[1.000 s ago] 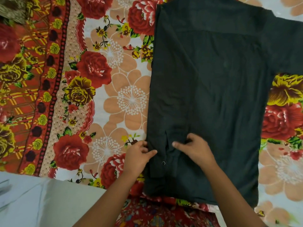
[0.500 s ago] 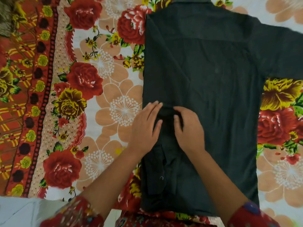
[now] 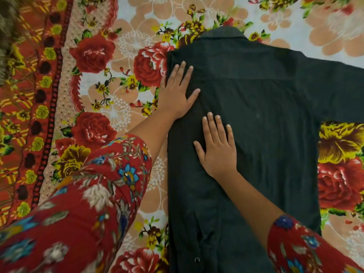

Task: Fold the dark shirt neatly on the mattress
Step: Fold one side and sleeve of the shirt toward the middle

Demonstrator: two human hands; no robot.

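The dark shirt [image 3: 266, 119] lies back-up on the floral mattress sheet [image 3: 122, 107], collar at the far end. Its left side is folded inward, giving a straight left edge; the right sleeve still spreads out to the right. My left hand [image 3: 177, 93] lies flat, fingers spread, on the folded left edge near the shoulder. My right hand [image 3: 218, 148] presses flat on the shirt's body just below and to the right of it. Neither hand grips the cloth.
The sheet has a red patterned border [image 3: 29, 99] along the left. My red floral sleeves [image 3: 84, 203] fill the lower left and lower right corners. A dark fuzzy thing [image 3: 6, 26] shows at the top left edge.
Both hands have slid up the folded left side from the hem toward the shoulder, flattening out. The camera has moved forward, bringing the collar into view.
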